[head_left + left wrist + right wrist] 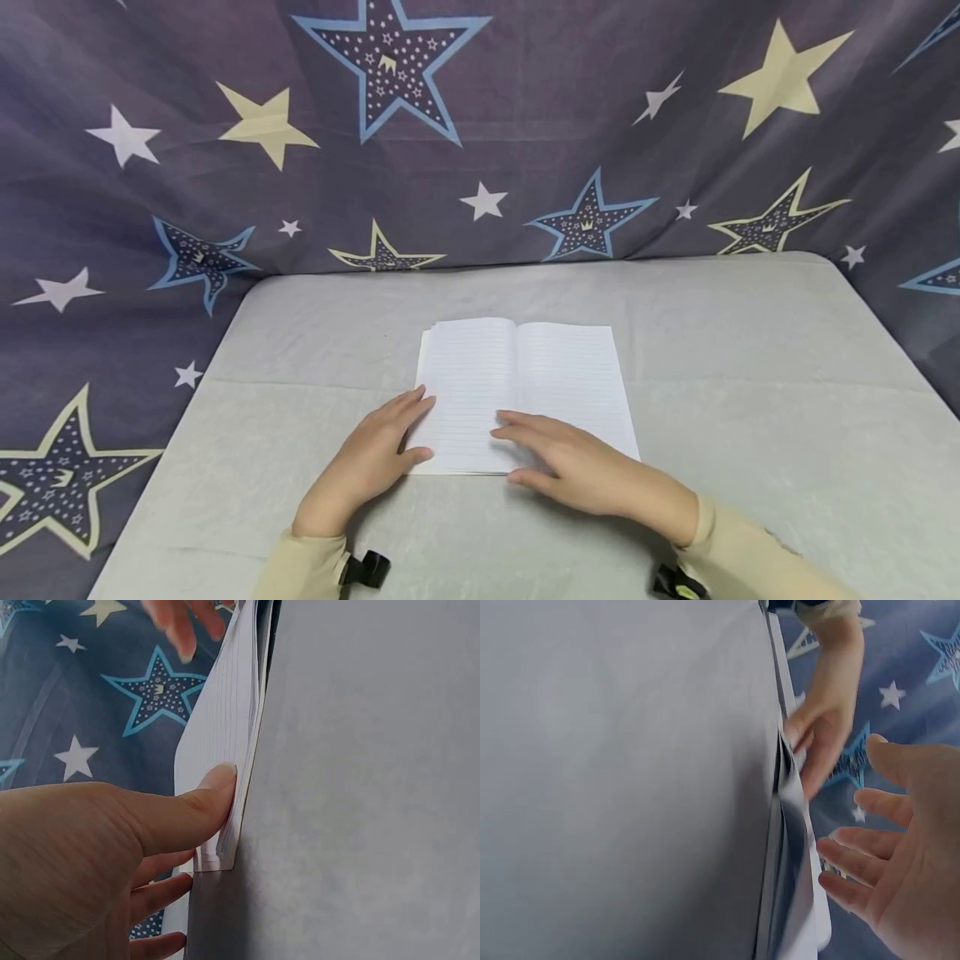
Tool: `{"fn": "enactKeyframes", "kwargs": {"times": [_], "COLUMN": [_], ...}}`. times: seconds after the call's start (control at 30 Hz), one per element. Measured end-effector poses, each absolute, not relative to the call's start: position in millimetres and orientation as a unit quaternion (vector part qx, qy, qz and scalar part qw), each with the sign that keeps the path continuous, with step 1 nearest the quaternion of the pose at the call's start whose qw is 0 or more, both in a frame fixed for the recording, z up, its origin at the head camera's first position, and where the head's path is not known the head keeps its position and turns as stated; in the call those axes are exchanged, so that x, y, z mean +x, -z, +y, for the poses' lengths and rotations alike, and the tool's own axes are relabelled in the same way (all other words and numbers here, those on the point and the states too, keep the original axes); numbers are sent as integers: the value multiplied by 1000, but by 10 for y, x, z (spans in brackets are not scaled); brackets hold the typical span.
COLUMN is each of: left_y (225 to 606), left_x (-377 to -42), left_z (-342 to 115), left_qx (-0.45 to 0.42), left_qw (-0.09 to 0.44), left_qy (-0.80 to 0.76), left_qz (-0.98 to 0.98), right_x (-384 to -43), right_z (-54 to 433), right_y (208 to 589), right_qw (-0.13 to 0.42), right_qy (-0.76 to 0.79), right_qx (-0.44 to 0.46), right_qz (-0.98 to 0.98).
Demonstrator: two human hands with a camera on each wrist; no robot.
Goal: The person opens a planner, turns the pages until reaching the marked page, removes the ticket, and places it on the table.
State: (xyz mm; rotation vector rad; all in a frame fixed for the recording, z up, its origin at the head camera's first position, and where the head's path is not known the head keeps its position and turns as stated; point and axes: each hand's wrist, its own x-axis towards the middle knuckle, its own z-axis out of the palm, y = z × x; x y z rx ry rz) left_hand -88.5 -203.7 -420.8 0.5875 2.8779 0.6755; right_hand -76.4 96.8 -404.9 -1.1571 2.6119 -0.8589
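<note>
An open notebook (480,375) with ruled white pages lies on the grey-covered table, its spine running away from me. My left hand (367,458) rests at its left edge, fingers stretched along the side. In the left wrist view the thumb (214,802) of that hand presses on the page near the lower corner. Over the lower middle of the notebook is my right hand (577,467), fingers spread and holding nothing. The right wrist view shows that hand (892,840) apart from the pages, with the lower page edges (795,847) slightly fanned.
Grey cloth (750,433) covers the table around the notebook. Behind it hangs a dark curtain (525,158) with star prints, which also runs down both sides. A black band with a small device (367,569) is on the left wrist, and another (678,582) on the right.
</note>
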Motion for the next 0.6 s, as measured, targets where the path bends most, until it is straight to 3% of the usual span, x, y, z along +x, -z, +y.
{"fn": "enactKeyframes", "kwargs": {"times": [0.27,0.6], "left_y": [4206,4217], "left_x": [-902,-875], "left_z": [-2037,-2036], "left_qx": [196,195], "left_qw": [67,72], "left_qy": [-223,-225], "left_qz": [952,952], "right_x": [-818,-866], "right_z": [1540,2084], "right_y": [4137,4230], "right_qw": [32,38], "right_qy": [280,230], "right_qx": [-337,-313], "right_qz": [899,921]}}
